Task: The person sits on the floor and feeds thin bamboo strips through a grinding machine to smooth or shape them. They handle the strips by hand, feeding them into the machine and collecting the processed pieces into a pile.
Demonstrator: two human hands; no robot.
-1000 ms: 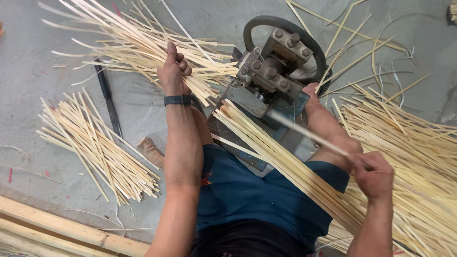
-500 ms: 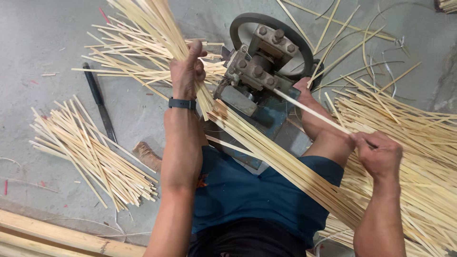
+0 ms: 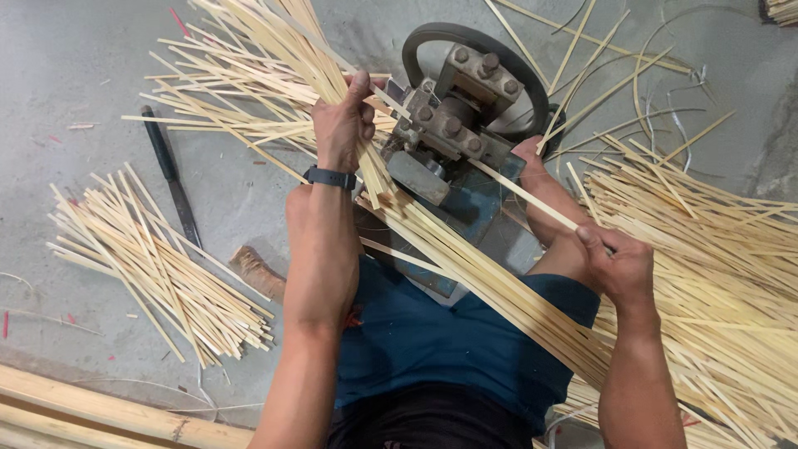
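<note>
The left hand (image 3: 341,125) is closed around a bunch of pale bamboo strips (image 3: 283,50) that fans out toward the far left, just left of the bolted metal machine (image 3: 453,125). The right hand (image 3: 619,266) is curled shut on a single strip (image 3: 524,191) running from the machine's near side to the fist. A thick bundle (image 3: 490,283) slants across the lap between both arms. Loose strips (image 3: 715,249) crowd the right side; a smaller pile (image 3: 158,266) and a dark blade (image 3: 170,183) lie left, with bare floor (image 3: 66,75) beyond.
</note>
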